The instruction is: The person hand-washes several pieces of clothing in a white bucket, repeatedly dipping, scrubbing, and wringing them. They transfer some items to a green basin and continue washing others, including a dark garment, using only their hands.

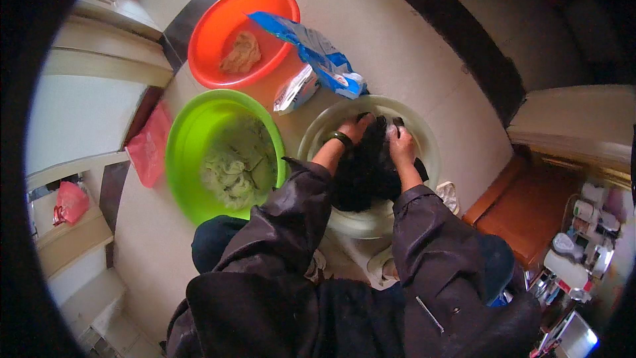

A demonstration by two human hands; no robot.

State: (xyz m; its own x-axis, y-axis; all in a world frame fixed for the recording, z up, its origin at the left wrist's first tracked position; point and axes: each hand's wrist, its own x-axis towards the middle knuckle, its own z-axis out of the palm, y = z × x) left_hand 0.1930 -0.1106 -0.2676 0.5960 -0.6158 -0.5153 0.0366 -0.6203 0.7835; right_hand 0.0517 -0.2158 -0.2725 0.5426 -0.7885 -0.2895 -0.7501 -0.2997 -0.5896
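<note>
A pale round plastic basin [365,228] stands on the floor in front of me, with a heap of dark cloth [365,174] in it. My left hand [357,130], with a dark bangle at the wrist, lies at the cloth's upper left edge; its fingers are partly hidden against the black fabric. On the other side, my right hand [401,144] grips a piece of the dark cloth near the basin's upper right, with some whitish foam by its fingers. Both sleeves are dark and end above the wrists.
A green basin [186,169] with pale wet cloth stands at the left. Behind it is an orange basin [198,59] holding a beige cloth. A blue and white plastic bag [323,54] and a white packet [296,90] lie between the basins. A brown wooden surface [521,209] is at the right.
</note>
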